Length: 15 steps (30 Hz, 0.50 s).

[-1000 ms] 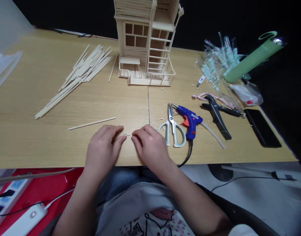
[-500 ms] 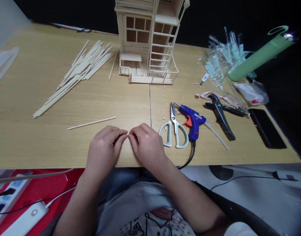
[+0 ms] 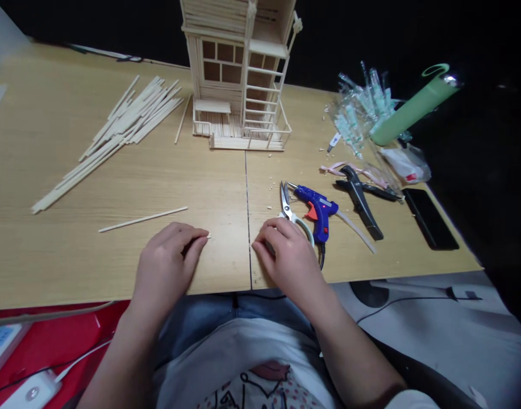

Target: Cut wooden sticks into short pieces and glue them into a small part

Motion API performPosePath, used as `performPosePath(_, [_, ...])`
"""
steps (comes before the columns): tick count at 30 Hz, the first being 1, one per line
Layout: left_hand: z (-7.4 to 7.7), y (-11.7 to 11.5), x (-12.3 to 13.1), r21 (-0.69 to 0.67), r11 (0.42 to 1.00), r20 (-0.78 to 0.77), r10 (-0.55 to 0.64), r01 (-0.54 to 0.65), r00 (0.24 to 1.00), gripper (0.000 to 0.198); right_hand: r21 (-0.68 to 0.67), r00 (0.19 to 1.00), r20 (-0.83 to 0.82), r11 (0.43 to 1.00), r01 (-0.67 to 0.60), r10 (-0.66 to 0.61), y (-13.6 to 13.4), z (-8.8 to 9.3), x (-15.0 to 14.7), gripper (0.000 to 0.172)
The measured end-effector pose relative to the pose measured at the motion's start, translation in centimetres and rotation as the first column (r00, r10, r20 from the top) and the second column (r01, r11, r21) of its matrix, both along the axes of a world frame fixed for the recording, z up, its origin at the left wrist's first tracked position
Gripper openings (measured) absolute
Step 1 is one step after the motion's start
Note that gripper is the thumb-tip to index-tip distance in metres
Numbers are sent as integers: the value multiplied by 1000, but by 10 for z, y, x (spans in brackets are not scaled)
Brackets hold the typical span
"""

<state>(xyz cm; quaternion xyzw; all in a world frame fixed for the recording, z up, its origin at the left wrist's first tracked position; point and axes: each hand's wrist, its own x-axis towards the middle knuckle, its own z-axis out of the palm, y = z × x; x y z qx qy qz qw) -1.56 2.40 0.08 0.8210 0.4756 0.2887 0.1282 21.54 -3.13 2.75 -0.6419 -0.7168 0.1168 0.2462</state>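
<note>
My left hand (image 3: 169, 255) rests low over the table, thumb and forefinger pinching a tiny piece of wooden stick (image 3: 209, 236) whose pale end sticks out. To its right, my right hand (image 3: 288, 253) has its fingertips drawn together; whether anything is between them is hidden. This hand covers part of the handles of the scissors (image 3: 287, 207), which lie with blades pointing away. A single thin wooden stick (image 3: 143, 220) lies beyond my left hand. Just right of the scissors is a blue glue gun (image 3: 317, 207) with an orange trigger.
A model house of wooden sticks (image 3: 226, 85) stands at the back. Left of it lies a pile of sticks (image 3: 128, 122). On the right are a black clamp-like tool (image 3: 360, 201), a phone (image 3: 430, 218), clear wrappers (image 3: 358, 113) and a green cylinder (image 3: 413, 108).
My hands were together at their fingertips and are now apart. The right hand has moved right, over the scissors' handles. The camera view has shifted, moving the scene slightly left.
</note>
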Motion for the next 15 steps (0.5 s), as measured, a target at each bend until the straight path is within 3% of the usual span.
performPosePath(6, [-3,1,-2,41,999,-13,-16,17,1000,15,-36,996,27,996,81,-80,-2,4,15,8])
performPosePath(11, [-4,1,-2,49,998,-12,-23,24,1000,14,50,985,-53,984,170,-167,8,6,38,4])
performPosePath(15, [-2,1,-1,63,998,-16,-20,21,1000,14,46,965,36,965,259,-261,13,11,53,6])
